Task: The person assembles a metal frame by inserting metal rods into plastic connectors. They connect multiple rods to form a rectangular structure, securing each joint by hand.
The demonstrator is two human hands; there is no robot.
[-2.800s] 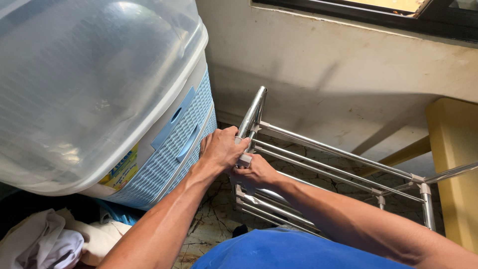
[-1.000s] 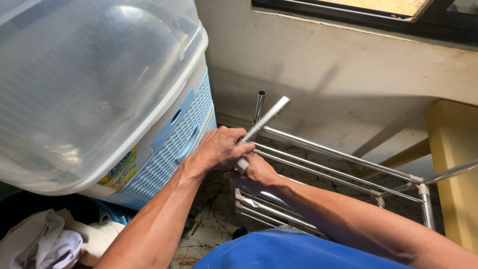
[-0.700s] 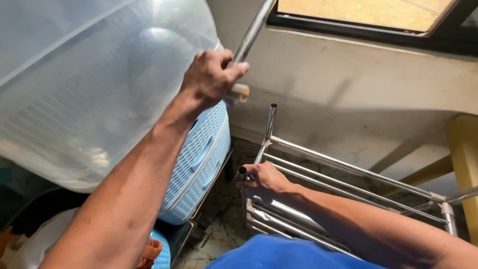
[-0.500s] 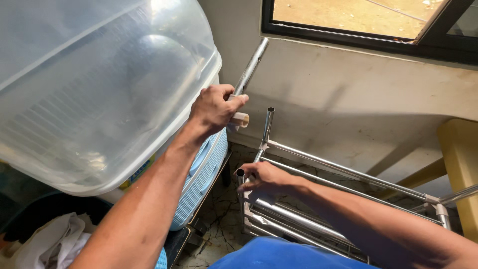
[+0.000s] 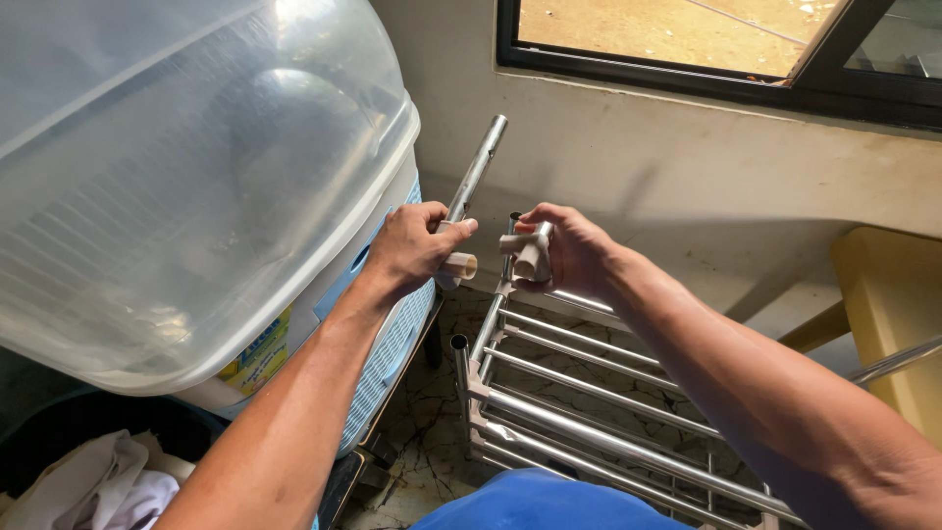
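My left hand grips a short steel tube with a beige plastic end piece; the tube points up toward the wall. My right hand is closed on a beige plastic connector at the top of the far upright of a steel tube rack. The two hands are a few centimetres apart. The rack's near upright stands bare with an open end, just below my hands.
A large clear plastic lid covers a pale blue woven-pattern bin at left. White cloths lie at lower left. A white wall and dark window frame stand ahead, a yellow post at right. Marbled floor shows under the rack.
The left hand pulled the tube off the rack, lifted it high, then brought it down to chest level. The right hand left the near upright and took hold of the connector on the far upright.
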